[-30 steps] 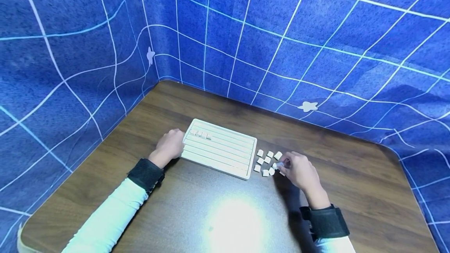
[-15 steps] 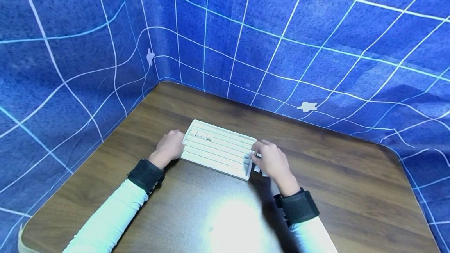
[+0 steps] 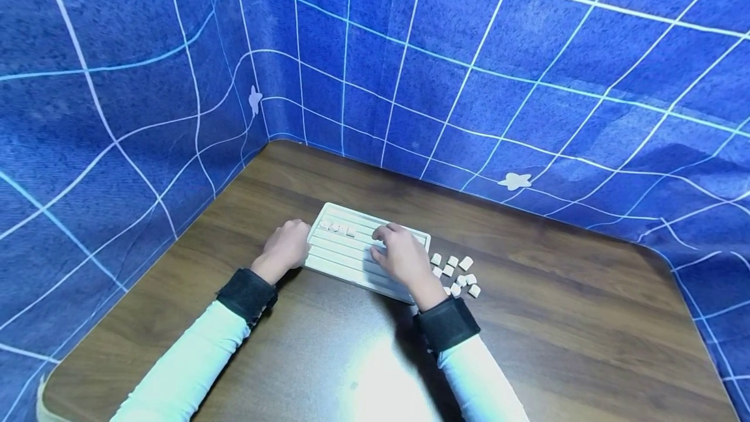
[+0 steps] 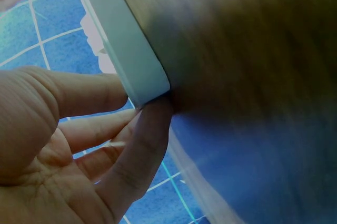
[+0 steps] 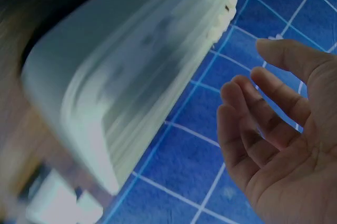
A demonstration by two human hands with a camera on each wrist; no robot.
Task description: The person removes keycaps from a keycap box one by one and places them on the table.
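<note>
In the head view, my left hand (image 3: 285,244) is at one end of the white ridged tray (image 3: 336,259) on the surface (image 3: 316,344), with a short row of small cubes (image 3: 334,228) between it and my right hand (image 3: 404,258), which is over the tray, loose cubes (image 3: 453,261) just to its right. The left wrist view shows that hand pinching the tray's end. In the right wrist view, my other hand is relaxed and unladen, apart from the tray.

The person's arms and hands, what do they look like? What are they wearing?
The left side has a long, whitish cloth sleeve and a wide black wrist band. The right side has a matching whitish sleeve and black band. The left hand and right hand wear no gloves.
</note>
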